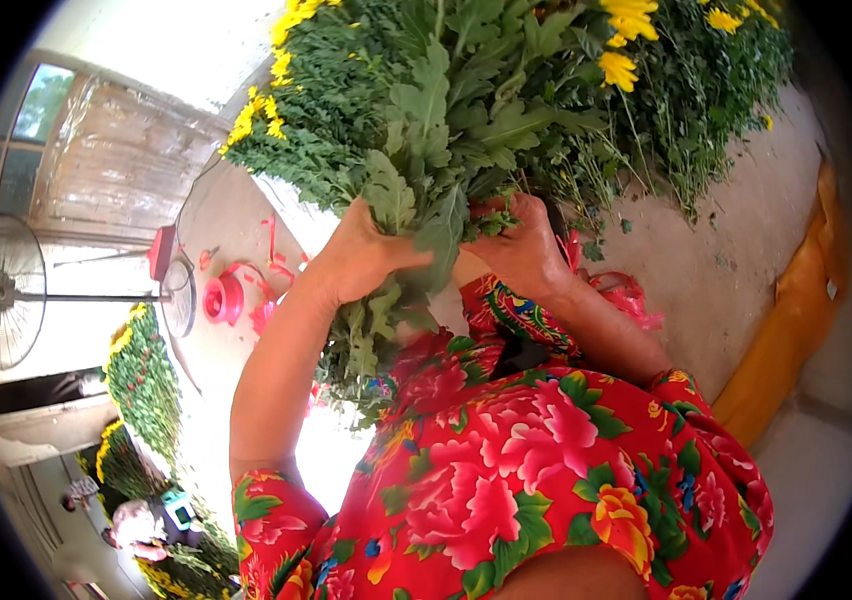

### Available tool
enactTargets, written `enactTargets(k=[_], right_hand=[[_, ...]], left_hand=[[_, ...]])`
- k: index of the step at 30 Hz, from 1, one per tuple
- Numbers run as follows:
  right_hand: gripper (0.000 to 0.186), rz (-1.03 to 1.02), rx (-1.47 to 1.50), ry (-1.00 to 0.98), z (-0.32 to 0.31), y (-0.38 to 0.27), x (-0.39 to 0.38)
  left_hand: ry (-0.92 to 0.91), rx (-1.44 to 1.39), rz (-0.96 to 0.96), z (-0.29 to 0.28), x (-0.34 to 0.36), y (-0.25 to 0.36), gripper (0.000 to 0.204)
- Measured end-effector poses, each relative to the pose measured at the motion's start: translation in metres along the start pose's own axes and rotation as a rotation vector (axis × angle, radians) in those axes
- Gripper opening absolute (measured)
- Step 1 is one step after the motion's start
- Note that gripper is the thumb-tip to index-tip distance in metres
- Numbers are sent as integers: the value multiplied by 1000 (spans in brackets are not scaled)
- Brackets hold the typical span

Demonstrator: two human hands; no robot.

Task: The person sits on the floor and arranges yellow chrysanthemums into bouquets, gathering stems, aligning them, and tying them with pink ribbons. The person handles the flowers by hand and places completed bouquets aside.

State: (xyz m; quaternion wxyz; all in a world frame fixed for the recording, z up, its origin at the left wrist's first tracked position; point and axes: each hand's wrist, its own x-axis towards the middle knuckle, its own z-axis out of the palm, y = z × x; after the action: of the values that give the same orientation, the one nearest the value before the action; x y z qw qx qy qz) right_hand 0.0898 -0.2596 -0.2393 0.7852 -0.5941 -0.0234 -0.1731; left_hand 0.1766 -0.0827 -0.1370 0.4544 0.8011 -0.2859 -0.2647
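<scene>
A person in a red garment (486, 480) printed with large flowers holds a thick bunch of green leafy stems (431, 130) upright in front of the chest, above the floor (746, 205). The left hand (371, 255) is clamped round the lower part of the bunch, its thumb reaching across the front. The right hand (526, 245) faces it from the other side, thumb and fingertips brought together on leaves at the bunch's right side. More leaves hang below the left hand, and the top of the bunch runs out of view. Behind it, on the far part of the floor, are two heaps of yellow-flowered stems, a left heap (316, 130) and a right heap (701, 115). Toward the floor's left edge sits a pink spool (224, 299), with loose pink ribbon (271, 245) near it; a standing fan (3, 290) is farther left. Pink plastic (628, 300) lies tangled just beyond the right forearm, and a long orange-brown sheet (786, 320) stretches along the floor's right edge. At lower left, small and unclear, another person (138, 525) is among rows of flower bunches (143, 380)
</scene>
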Motion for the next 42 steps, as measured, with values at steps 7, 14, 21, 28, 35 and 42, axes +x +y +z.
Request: enactTargets(k=[7, 14, 21, 28, 35, 42], right_hand=[[11, 126, -115, -183, -6, 16, -1], [19, 412, -318, -141, -145, 95, -9], [28, 424, -1387, -12, -243, 211, -49], [48, -284, -752, -35, -40, 36, 47], [24, 295, -186, -439, -20, 26, 30], [29, 50, -1289, -61, -44, 47, 65]], left_hand=[[165, -149, -113, -16, -23, 4, 41], [376, -75, -156, -67, -46, -17, 30], [432, -194, -209, -79, -49, -33, 34], [433, -259, -268, -61, -45, -29, 35], [332, -216, -234, -62, -48, -9, 42], [275, -226, -206, -32, -48, 15, 36]])
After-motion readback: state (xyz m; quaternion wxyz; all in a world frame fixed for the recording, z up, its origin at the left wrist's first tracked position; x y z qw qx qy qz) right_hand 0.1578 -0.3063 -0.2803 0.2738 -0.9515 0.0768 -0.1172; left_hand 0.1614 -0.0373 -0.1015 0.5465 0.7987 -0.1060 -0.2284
